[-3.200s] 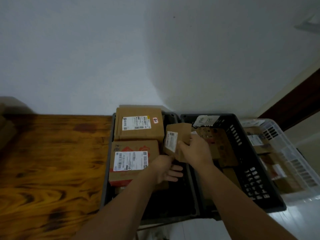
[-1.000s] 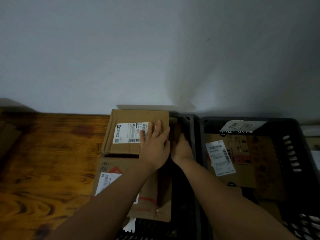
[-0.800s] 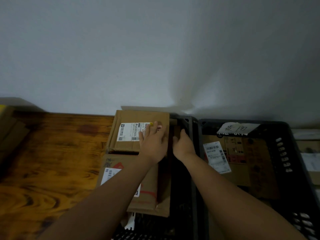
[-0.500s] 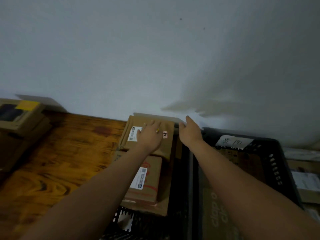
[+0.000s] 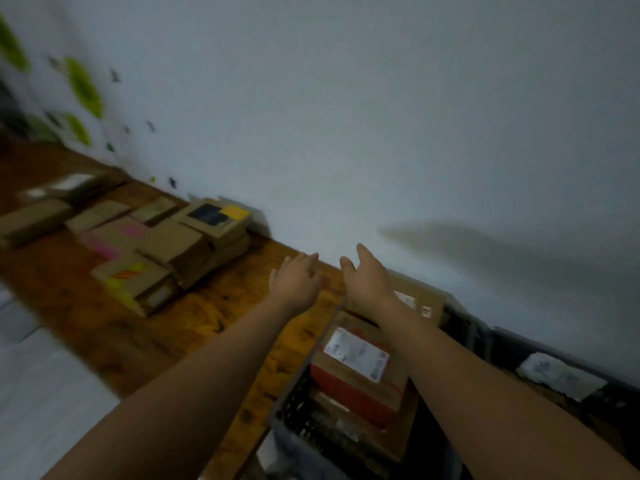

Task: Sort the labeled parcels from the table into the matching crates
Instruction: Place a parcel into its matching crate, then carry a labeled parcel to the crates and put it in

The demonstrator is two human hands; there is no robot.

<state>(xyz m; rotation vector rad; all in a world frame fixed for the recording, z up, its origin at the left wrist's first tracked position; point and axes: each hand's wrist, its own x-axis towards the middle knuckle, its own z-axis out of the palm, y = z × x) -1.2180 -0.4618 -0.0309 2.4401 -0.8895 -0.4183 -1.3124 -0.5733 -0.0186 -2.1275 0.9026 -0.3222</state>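
Parcel (image 5: 358, 382) flat, label up, in crate (image 5: 293, 407)

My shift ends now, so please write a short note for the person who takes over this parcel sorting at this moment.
Left grip: open, empty, above the wooden table.
Right grip: open, empty, near the far end of the dark crate.
Done: a red-taped parcel and a brown parcel behind it lie in that crate; a second crate with a paper tag stands to its right.
Left: a pile of parcels waits on the table, further left; their labels are too blurred to read.
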